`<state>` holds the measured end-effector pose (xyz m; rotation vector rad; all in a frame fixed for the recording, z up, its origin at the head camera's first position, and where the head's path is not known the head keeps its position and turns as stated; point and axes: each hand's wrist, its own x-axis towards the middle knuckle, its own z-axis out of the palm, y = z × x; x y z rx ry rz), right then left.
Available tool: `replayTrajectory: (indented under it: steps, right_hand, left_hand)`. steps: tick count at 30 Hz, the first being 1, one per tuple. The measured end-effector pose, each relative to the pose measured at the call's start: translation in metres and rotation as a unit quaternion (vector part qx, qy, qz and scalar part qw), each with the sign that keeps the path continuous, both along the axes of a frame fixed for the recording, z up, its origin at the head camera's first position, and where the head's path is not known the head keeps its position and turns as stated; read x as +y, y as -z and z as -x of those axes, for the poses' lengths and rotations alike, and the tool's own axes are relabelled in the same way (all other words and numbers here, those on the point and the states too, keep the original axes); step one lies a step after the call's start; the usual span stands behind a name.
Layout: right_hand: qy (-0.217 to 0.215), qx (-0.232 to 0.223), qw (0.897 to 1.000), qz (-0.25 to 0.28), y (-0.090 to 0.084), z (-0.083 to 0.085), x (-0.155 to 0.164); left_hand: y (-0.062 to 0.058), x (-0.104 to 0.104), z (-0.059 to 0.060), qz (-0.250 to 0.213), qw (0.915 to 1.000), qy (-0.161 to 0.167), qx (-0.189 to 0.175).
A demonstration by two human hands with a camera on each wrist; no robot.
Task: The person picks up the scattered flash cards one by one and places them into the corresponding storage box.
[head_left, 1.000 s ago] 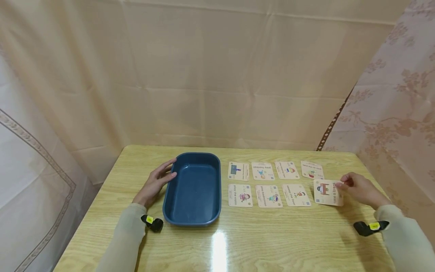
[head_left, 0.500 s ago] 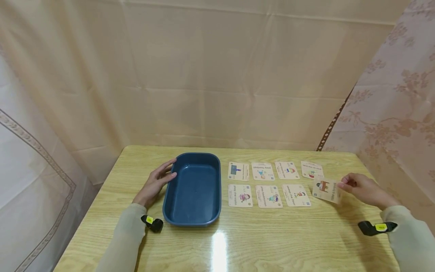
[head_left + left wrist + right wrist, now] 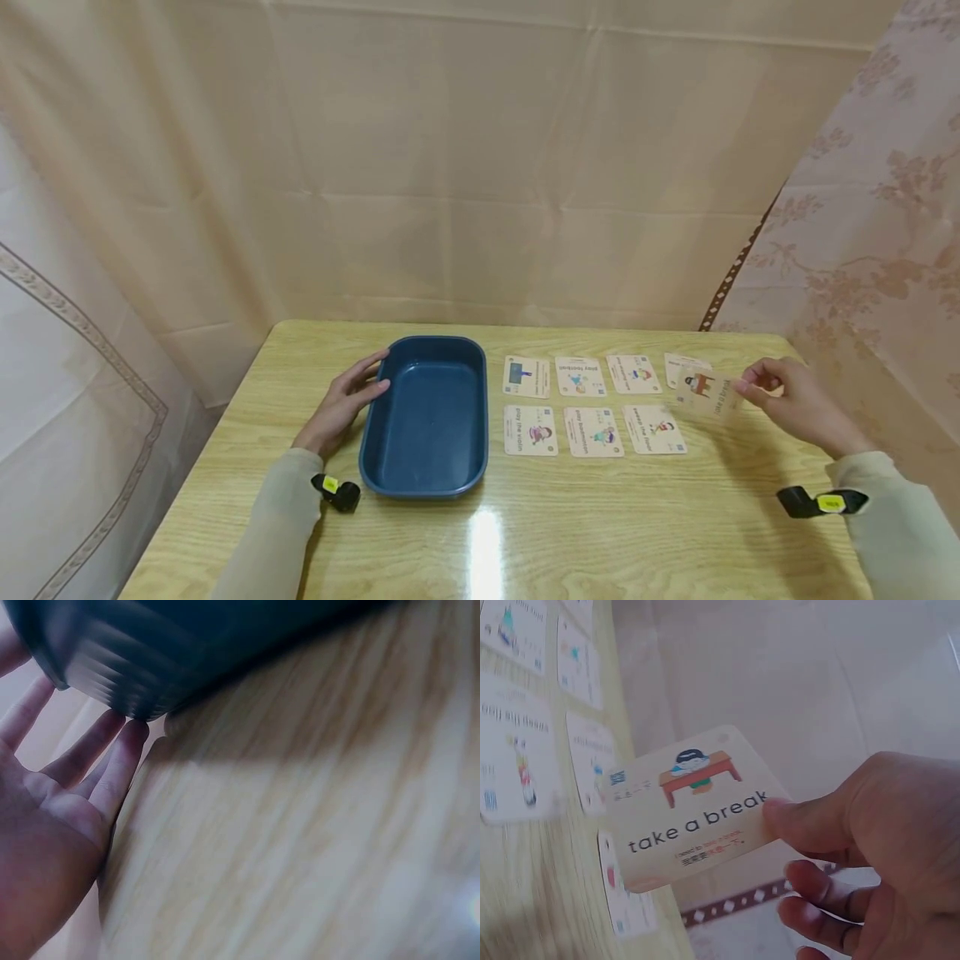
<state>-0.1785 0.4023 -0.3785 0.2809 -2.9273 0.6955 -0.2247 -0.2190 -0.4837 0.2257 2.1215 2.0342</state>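
My right hand (image 3: 798, 404) pinches the edge of a "take a break" flashcard (image 3: 694, 802) between thumb and fingers. The card is raised off the table and tilted, partly covering a flashcard (image 3: 675, 364) in the back row. In the right wrist view, a child at a brown desk shows on the held card's face. My left hand (image 3: 345, 406) rests against the left side of a blue plastic tray (image 3: 365, 446). In the left wrist view its extended fingers (image 3: 116, 769) touch the tray's outer wall.
Two rows of flashcards lie right of the tray, among them a "play the violin" card (image 3: 530, 431), a "play football" card (image 3: 580, 377) and a "sweep the floor" card (image 3: 655, 430). The wooden table (image 3: 600, 525) backs onto a beige curtain (image 3: 450, 167).
My right hand has lifted the "take a break" card from the right end of the front row and moved it up and slightly back. My left hand and the tray stay put.
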Motion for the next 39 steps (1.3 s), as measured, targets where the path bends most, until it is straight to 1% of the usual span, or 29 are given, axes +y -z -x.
replayTrajectory:
  steps: [2, 4, 8, 13, 17, 24, 30, 37, 39]
  right_hand:
    - [0.008, 0.013, 1.000, -0.001, -0.003, -0.002, -0.007]
    - [0.012, 0.025, 1.000, 0.008, -0.005, -0.003, -0.015]
    - [0.010, 0.037, 0.998, 0.045, -0.008, -0.006, -0.030]
    - [0.005, 0.037, 0.994, 0.099, -0.010, -0.008, -0.050]
    - [0.004, 0.036, 0.991, 0.131, -0.010, -0.008, -0.067]
    - [-0.006, 0.028, 0.985, 0.169, -0.010, -0.008, -0.095]
    - [-0.031, 0.024, 0.976, 0.213, -0.011, -0.008, -0.121]
    - [-0.063, -0.012, 0.963, 0.262, -0.014, -0.007, -0.145]
    - [-0.070, -0.016, 0.960, 0.272, -0.014, -0.006, -0.151]
  left_hand:
    - [0.000, 0.000, 0.000, 0.001, 1.0000, -0.001, -0.002]
    - [0.000, 0.000, 0.000, 0.001, 1.0000, -0.001, -0.004]
    - [-0.001, 0.000, 0.000, 0.000, 1.0000, 0.000, -0.005]
    - [-0.001, 0.000, 0.000, 0.000, 1.0000, 0.000, -0.008]
    - [-0.001, 0.000, 0.000, -0.001, 1.0000, -0.001, -0.008]
    - [0.000, 0.000, 0.000, -0.001, 1.0000, 0.001, -0.006]
    - [0.000, 0.000, 0.001, 0.000, 1.0000, 0.000, -0.004]
    - [0.001, 0.000, 0.001, 0.002, 1.0000, -0.002, -0.006]
    - [0.001, 0.000, 0.001, 0.001, 1.0000, -0.001, -0.007]
